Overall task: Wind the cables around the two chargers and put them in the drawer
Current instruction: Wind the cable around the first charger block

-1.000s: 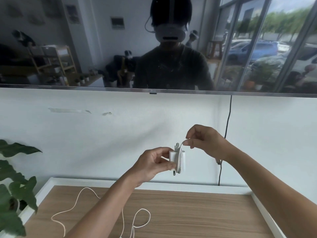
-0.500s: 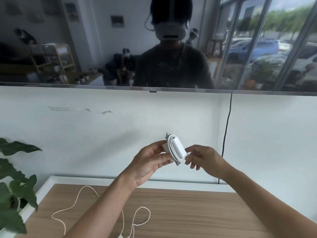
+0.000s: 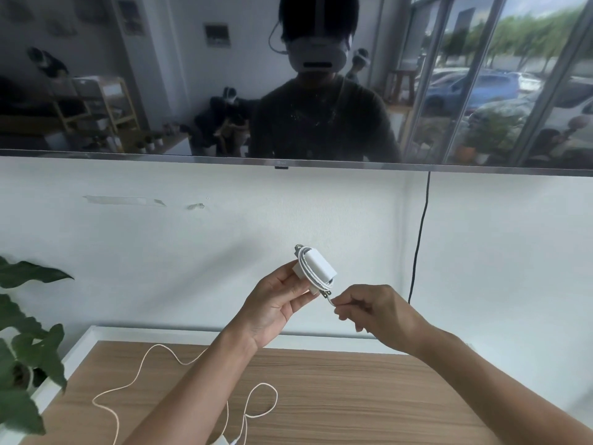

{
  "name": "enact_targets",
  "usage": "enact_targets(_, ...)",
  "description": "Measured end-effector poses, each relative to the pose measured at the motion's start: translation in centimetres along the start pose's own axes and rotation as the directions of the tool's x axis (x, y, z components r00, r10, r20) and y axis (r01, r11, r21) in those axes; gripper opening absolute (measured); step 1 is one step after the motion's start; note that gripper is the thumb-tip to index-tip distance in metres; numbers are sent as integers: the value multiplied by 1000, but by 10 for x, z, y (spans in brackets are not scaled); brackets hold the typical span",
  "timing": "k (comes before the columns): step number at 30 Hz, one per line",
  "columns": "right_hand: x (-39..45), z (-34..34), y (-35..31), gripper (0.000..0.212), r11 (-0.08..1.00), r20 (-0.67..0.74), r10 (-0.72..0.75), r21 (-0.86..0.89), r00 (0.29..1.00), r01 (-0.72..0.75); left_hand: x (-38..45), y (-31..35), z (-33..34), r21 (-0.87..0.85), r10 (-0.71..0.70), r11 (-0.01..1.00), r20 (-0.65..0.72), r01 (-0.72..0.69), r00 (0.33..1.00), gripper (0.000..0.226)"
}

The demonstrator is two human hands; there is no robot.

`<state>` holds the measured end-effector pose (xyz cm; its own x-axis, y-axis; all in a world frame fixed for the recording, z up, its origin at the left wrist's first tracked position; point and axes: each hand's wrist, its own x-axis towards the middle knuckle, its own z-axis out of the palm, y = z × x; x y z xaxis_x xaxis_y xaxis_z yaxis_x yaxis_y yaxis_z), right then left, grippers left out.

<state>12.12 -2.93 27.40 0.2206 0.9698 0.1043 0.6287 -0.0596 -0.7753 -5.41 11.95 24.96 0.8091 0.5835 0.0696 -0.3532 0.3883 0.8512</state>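
Two bare hands meet in front of you, raised above the wood-grain surface (image 3: pixel 353 396) with its white raised rim. Your left hand (image 3: pixel 272 306) closes its grip on a small white block-shaped charger (image 3: pixel 316 268), thumb on the near face and fingers behind, holding it tilted so that its metal prongs point down and to the right, toward your other hand. White cable coils (image 3: pixel 313 274) wrap the charger's body in several tight turns, touching it all the way round. Your right hand (image 3: pixel 375 313) sits just below and to the right of that grip, its thumb and forefinger pinched shut on the short free end of the white cable (image 3: pixel 330 301), which leaves the coil beside the prongs. The other fingers of that hand curl loosely inward and carry nothing.

Below both grips, a second thin cream-white cable (image 3: pixel 141 377) lies loose on the surface in wide loops, running under your left forearm. At the bottom edge, directly beneath your left grip, a white corner of what may be the second charger (image 3: pixel 221 440) shows, though too little is visible to be sure. Well to the left of your hands, dark green plant leaves (image 3: pixel 29 348) hang over the rim. A thin black cord (image 3: pixel 420 236) runs down the white wall (image 3: pixel 160 252) beyond your right hand, from the large dark screen (image 3: pixel 128 75) above.
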Motion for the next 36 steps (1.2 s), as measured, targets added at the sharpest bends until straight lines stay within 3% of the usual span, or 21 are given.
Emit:
enact_targets(3,-2,-2,-2,12,1000,18,-10,17,1000,9,1,-5,-1,-16,-1,1000,-12,0,1000,42)
enact_targets(12,-5,-12,-7,17,962,14,-216,-168,976,215,5,-5,-3,9,-20,1000,-6,20,1000,52)
enact_targets(15,-6,-14,-9,16,960,1,-216,-181,976,213,6,-4,-2,-1,-16,1000,-19,16,1000,42)
enact_targets(17,-7,-14,-11,13,963,-34,-198,-193,980,188,6,-3,-1,-7,-12,1000,-32,12,999,32)
enact_targets(21,-6,-8,-13,14,979,-221,-128,-186,967,86,8,-2,-1,7,-2,1000,-33,2,999,35)
enact_targets(28,1,6,-16,8,975,-325,46,222,945,28,10,3,6,85,49,995,-92,-41,995,45)
enact_targets(36,8,19,-12,9,898,-426,103,429,899,100,10,-2,8,239,100,969,-186,-54,977,41)
